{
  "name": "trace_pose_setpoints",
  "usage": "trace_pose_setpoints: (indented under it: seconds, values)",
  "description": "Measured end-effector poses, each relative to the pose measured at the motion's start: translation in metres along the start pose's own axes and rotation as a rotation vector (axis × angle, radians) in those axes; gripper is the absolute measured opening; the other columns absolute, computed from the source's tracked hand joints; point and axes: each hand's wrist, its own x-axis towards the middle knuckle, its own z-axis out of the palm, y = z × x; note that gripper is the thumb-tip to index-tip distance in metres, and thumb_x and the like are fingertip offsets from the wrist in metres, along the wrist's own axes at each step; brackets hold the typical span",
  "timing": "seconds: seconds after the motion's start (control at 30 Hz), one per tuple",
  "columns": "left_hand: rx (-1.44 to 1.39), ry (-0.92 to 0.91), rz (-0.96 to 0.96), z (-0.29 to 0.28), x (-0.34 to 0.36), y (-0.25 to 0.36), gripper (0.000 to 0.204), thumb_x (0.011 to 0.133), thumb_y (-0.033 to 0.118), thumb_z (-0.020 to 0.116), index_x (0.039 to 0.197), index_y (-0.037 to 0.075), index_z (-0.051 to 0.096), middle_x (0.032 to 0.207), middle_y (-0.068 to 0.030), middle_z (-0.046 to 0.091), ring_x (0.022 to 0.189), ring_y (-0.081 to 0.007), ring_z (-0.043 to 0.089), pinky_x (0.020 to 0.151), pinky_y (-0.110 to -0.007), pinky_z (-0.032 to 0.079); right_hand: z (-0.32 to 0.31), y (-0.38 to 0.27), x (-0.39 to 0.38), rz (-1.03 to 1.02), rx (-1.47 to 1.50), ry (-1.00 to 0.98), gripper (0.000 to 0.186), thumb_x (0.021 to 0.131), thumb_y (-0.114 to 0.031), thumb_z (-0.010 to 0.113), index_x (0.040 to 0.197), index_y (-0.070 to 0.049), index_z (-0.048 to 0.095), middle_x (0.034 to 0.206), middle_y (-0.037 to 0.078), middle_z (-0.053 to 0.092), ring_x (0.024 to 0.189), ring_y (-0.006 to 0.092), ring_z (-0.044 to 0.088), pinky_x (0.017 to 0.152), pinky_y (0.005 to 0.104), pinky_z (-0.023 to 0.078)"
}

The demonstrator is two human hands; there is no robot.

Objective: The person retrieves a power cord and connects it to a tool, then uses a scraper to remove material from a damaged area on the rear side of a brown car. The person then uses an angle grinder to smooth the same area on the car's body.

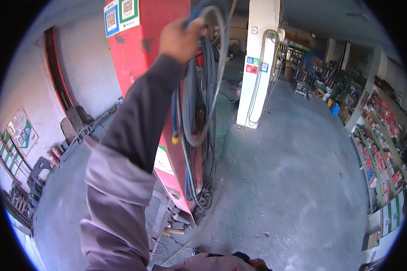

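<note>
While my left hand [180, 39] is raised high against the red cabinet [147, 67], its fingers are curled tight around the top of a bundle of hoses [202, 90], so it is gripping them. I count one looped grey hose [218, 67], smooth and rubbery, and at least two blue ones hanging beside it; one blue hose ends in a small yellow tip [174, 140]. The bundle hangs down the cabinet's right side to a coil [203, 198] near the floor. How many dark cables run among them I cannot tell. My right hand [257, 264] barely shows at the lower edge, and I cannot tell how its fingers stand. One white square pillar [257, 67] stands on the rough grey concrete floor [294, 180], with thin cords down its face. Two square stickers [121, 16] sit on the cabinet's flat painted metal. Shelves [380, 149] of small packed goods line the right wall.
</note>
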Motion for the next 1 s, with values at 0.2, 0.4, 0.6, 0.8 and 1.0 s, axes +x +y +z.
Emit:
trace_pose_setpoints:
  seconds: [0.2, 0.4, 0.6, 0.8, 1.0]
  values:
    - [-0.017, -0.631, 0.039, 0.061, -0.069, 0.07, 0.033, 0.103, 0.032, 0.066, 0.092, 0.001, 0.07, 0.072, -0.0085, 0.062, 0.066, -0.019, 0.058, 0.065, -0.038, 0.047, -0.068, -0.001, 0.018, 0.219, 0.566, -0.067, 0.031, 0.101, -0.036, 0.05, 0.108, -0.019, 0.075, 0.106, 0.014, 0.077, 0.098, 0.0344, 0.072, 0.084, 0.0472, 0.057]
    - [0.019, -0.853, -0.089, 0.0, -0.194, 0.114, 0.017, 0.101, 0.019, 0.068, 0.104, 0.002, 0.067, 0.075, -0.0165, 0.06, 0.066, -0.0348, 0.06, 0.063, -0.043, 0.048, -0.101, 0.104, 0.055, 0.258, 1.014, -0.017, 0.028, 0.099, -0.026, 0.05, 0.117, -0.013, 0.067, 0.093, 0.003, 0.061, 0.082, 0.0202, 0.06, 0.067, 0.0364, 0.049]
    - [0.377, -1.079, -0.589, -0.111, -0.263, 0.171, 0.017, 0.091, 0.015, 0.079, 0.096, 0.003, 0.069, 0.073, -0.0163, 0.064, 0.062, -0.0328, 0.065, 0.059, -0.042, 0.05, -0.194, 0.16, 0.085, 0.42, 1.453, -0.047, 0.027, 0.101, -0.034, 0.065, 0.093, -0.008, 0.064, 0.076, 0.009, 0.068, 0.067, 0.0207, 0.068, 0.055, 0.0387, 0.052]
    - [0.772, -0.949, -1.013, -0.233, -0.324, 0.31, 0.02, 0.079, 0.015, 0.085, 0.089, 0.002, 0.074, 0.077, -0.0142, 0.072, 0.065, -0.0295, 0.07, 0.065, -0.037, 0.056, -0.267, 0.091, 0.195, -0.337, -0.141, 0.211, 0.029, 0.099, -0.033, 0.052, 0.105, -0.01, 0.069, 0.09, 0.023, 0.072, 0.09, 0.0442, 0.07, 0.078, 0.0576, 0.053]
    - [1.218, -0.481, -1.366, -0.315, -0.387, 0.468, 0.024, 0.068, 0.015, 0.084, 0.083, 0.001, 0.073, 0.077, -0.0156, 0.07, 0.073, -0.0289, 0.071, 0.07, -0.037, 0.055, -0.394, -0.182, 0.21, -0.722, 0.257, 0.253, 0.043, 0.102, -0.041, 0.055, 0.082, -0.005, 0.067, 0.083, 0.016, 0.07, 0.082, 0.0393, 0.067, 0.076, 0.0501, 0.05]
